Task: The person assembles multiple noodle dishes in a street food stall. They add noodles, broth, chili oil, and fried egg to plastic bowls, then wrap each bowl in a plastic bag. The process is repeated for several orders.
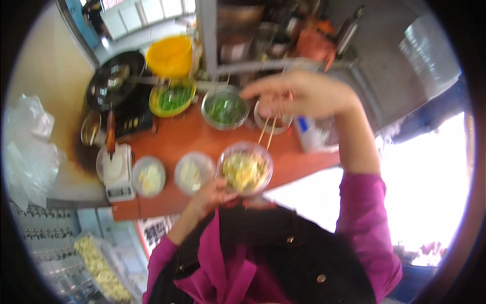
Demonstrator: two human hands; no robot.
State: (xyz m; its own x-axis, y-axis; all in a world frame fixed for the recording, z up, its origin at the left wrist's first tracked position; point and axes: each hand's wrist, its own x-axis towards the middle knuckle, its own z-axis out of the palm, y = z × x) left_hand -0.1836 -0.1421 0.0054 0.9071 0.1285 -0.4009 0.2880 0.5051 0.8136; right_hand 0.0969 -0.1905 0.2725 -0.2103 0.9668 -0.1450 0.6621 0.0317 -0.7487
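My left hand (215,195) grips the near left rim of a clear round bowl (269,176), which holds yellowish, chopped-looking food (245,169). My right hand (304,96) is raised beyond that bowl, blurred by motion. A pair of wooden chopsticks (267,134) slants down from beneath its fingers, tips above the counter just past the bowl. The hand partly covers another bowl (278,123) behind it. To the left of the held bowl stand two similar bowls (191,185) (149,188) with pale contents.
Beyond sit a metal bowl of greens (224,120), a yellow bowl of greens (172,112) and a tall yellow basin (169,55). A wok (121,76) and a white kitchen scale (120,190) stand left on the red-brown counter (185,139). Clear plastic bags (30,147) hang far left.
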